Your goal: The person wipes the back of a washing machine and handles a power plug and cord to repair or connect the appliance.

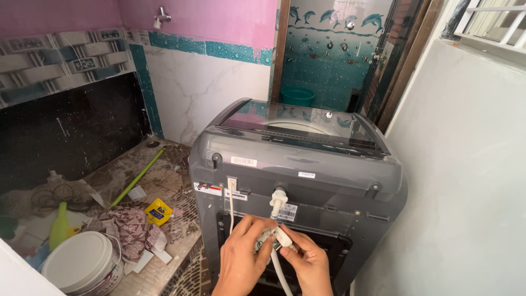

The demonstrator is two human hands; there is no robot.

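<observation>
The left hand (244,257) and the right hand (307,263) both hold the white plastic hose connector (278,237) behind the grey top-loading washing machine (307,164), just under its white inlet valve (279,200)

Washing machine (307,164): grey plastic casing looked smooth with a soft sheen; its lid was dark, glossy glass that mirrored the tiles.
Hose (280,268): smooth white plastic, held by the left hand (244,257) and right hand (307,263).
Inlet fitting (278,201): white moulded plastic, matt.
Bucket (82,263): white plastic, smooth, slightly smeared.
Cloth (131,230): patterned fabric, crumpled and matt.
Floor (164,181): mosaic stone, dusty and rough-looking.
Wall (466,164): right side was matt white plaster; the back wall was glossy marble-look tile.
Sachet (158,211): shiny yellow plastic film.
</observation>
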